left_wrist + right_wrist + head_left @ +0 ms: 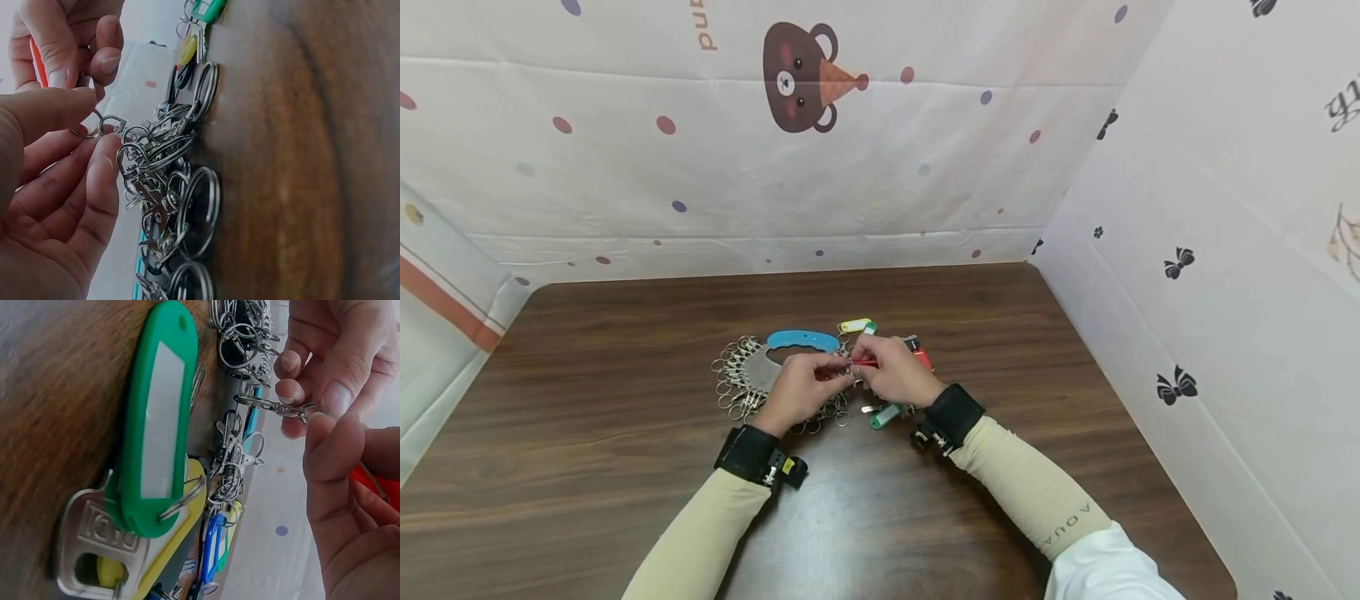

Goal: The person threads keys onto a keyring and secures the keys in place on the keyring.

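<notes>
My left hand [801,390] pinches a small metal split ring [90,128] between thumb and fingers. That ring links to a swivel clasp [284,410], one of many hanging round a grey metal plate [757,372] with a blue handle [802,338]. Close against it, my right hand [898,372] grips a red key tag [370,481], its fingertips meeting the left ones at the ring. The join itself is mostly hidden by fingers. Under the right hand lies a green key tag [159,419] with a key [87,537] beside it.
Beyond the hands lies a yellow key tag [854,325]. Another red item [922,358] shows right of the right hand. A blue tag [211,547] rests among the tags. The brown wooden table [625,500] meets a white patterned sheet [625,167] at the back and right.
</notes>
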Tool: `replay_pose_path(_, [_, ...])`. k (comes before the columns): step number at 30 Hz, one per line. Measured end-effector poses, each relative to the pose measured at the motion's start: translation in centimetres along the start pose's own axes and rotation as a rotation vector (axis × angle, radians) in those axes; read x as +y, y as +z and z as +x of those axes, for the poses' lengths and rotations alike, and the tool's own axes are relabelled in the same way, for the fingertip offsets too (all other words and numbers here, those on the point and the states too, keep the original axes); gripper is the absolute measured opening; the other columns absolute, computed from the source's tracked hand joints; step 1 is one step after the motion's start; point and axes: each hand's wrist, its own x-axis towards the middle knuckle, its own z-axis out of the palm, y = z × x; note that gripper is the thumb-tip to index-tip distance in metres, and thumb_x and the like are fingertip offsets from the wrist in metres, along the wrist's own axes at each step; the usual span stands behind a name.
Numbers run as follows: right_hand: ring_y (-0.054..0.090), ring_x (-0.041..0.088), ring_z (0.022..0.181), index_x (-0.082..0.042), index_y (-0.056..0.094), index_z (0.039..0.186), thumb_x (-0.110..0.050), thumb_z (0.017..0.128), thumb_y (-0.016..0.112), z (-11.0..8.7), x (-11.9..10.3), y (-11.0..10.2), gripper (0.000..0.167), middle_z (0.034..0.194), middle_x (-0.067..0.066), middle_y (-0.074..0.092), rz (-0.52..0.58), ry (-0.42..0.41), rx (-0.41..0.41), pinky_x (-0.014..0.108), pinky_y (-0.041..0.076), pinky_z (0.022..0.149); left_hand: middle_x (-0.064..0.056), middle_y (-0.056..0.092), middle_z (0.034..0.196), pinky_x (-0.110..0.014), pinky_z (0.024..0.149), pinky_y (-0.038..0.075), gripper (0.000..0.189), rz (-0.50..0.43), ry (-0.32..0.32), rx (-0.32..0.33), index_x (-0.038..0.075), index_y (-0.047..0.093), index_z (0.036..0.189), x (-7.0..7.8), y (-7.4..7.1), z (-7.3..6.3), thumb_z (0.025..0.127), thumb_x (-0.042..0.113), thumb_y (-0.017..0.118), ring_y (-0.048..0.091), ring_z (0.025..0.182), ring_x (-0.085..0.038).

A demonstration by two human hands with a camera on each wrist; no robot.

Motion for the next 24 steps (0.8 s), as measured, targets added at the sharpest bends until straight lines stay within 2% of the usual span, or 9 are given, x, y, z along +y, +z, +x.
replay_pose_path(6, [0.072, 0.027, 0.067, -0.002, 0.064, 0.097, -0.002, 0.099, 0.067, -0.10, 0.15, 0.07, 0.004, 0.085, 0.013, 0.075, 0.033, -0.001, 0.021, 0.022, 0.053, 0.054, -0.010, 0.079, 0.109, -0.036, 0.082, 0.062, 0.028, 0.031, 0.012, -0.008, 0.006, 0.078, 0.116, 0.16, 0.00, 0.01, 0.089, 0.014, 0.083, 0.074, 0.090, -0.017])
replay_pose_path(11, [0.072, 0.027, 0.066, -0.002, 0.064, 0.096, -0.002, 0.099, 0.068, -0.17, 0.16, 0.04, 0.004, 0.086, 0.014, 0.076, 0.037, -0.001, 0.028, 0.023, 0.054, 0.054, -0.008, 0.080, 0.106, -0.036, 0.080, 0.061, 0.026, 0.050, 0.018, -0.005, 0.007, 0.080, 0.114, 0.14, -0.02, -0.01, 0.090, 0.017, 0.083, 0.074, 0.090, -0.017])
replay_pose_path(18, [0.071, 0.023, 0.066, -0.005, 0.065, 0.095, -0.002, 0.099, 0.067, -0.20, 0.21, -0.03, 0.005, 0.088, 0.012, 0.076, 0.037, -0.006, 0.013, 0.022, 0.054, 0.056, -0.009, 0.079, 0.113, -0.042, 0.086, 0.060, 0.026, 0.086, 0.047, -0.021, 0.008, 0.079, 0.115, -0.05, -0.07, 0.05, 0.092, 0.020, 0.080, 0.074, 0.102, -0.022])
replay_pose_path(24, [0.072, 0.032, 0.067, -0.004, 0.064, 0.095, -0.003, 0.099, 0.067, -0.27, 0.26, -0.12, 0.005, 0.084, 0.017, 0.074, 0.057, -0.003, 0.020, 0.023, 0.052, 0.052, -0.007, 0.080, 0.108, -0.033, 0.080, 0.060, 0.026, 0.061, 0.064, -0.018, 0.008, 0.077, 0.117, 0.12, -0.04, 0.03, 0.092, 0.016, 0.080, 0.074, 0.094, -0.019])
